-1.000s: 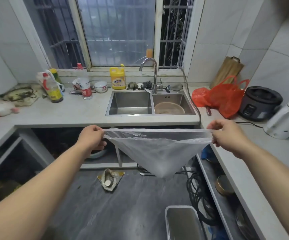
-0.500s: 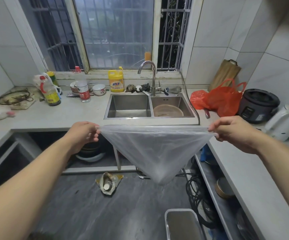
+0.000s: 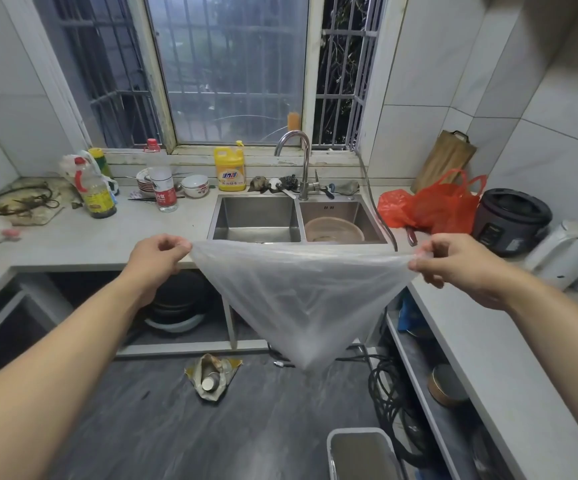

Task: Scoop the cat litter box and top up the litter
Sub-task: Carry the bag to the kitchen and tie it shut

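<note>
At the near edge, low and right of centre on the grey floor [image 3: 163, 431], stands a pale rectangular bin [image 3: 360, 452], only partly in frame. Farther along the floor lies a crumpled yellowish wrapper [image 3: 213, 375] with a small container in it, and to the right dark coiled cables [image 3: 384, 386] trail by the open lower shelves. Above these you hold a thin translucent plastic bag [image 3: 301, 299] stretched wide in the air between your arms: your left hand [image 3: 157, 256] is closed with fingers pinching the bag's left top corner, and your right hand [image 3: 453, 261] is closed the same way on the right top corner, so the upper edge runs taut and the bag hangs to a point. Beyond it, the countertop [image 3: 83, 237] carries a double steel sink [image 3: 256, 216] with a round basin [image 3: 332, 228] in its right bowl. Far back stand a yellow detergent jug [image 3: 230, 169], an oil bottle [image 3: 97, 192], and, right, a red plastic bag [image 3: 436, 206] beside a dark rice cooker [image 3: 509, 220].
</note>
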{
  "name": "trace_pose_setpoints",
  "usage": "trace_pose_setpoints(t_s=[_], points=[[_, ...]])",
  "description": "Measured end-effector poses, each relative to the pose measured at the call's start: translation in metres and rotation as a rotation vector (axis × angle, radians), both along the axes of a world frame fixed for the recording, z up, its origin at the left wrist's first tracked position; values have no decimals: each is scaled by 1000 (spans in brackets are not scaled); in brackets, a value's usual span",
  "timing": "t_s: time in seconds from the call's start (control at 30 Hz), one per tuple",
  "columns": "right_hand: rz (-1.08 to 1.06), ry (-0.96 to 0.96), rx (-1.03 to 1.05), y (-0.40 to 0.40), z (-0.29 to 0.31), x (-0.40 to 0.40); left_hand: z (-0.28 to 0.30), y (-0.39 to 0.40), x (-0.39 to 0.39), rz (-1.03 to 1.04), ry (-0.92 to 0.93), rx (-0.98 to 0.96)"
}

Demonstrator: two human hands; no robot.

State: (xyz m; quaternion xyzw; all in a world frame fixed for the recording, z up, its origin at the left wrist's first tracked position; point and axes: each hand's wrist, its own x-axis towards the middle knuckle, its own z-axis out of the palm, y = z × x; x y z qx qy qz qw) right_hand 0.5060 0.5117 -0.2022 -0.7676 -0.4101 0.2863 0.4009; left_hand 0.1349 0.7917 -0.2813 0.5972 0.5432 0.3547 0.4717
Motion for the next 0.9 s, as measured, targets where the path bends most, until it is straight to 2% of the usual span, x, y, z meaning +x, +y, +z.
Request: trace_pose_setpoints(t_s=[0.13,0.3,0.4,0.5,0.63,0.73,0.8,0.9], points=[[-133,36,136,11,4,-5,11,0,7,23,-188,21],[-211,-84,148,25,8,-12,29,-2,18,7,-428,44],[-247,-38,213,30,14,-19,40,-1,22,14,-555,37],[-251,95,341,32,22,-26,52,0,24,21,-619,56],[-188,528,548,31,33,-31,68,-1,30,17,-643,118],[-83,762,577,28,45,-38,79,1,28,-40,-678,49],[-67,839,591,27,50,-41,85,1,25,-121,-756,-17],[-61,840,556,28,53,-45,89,-2,22,-272,-860,-98]])
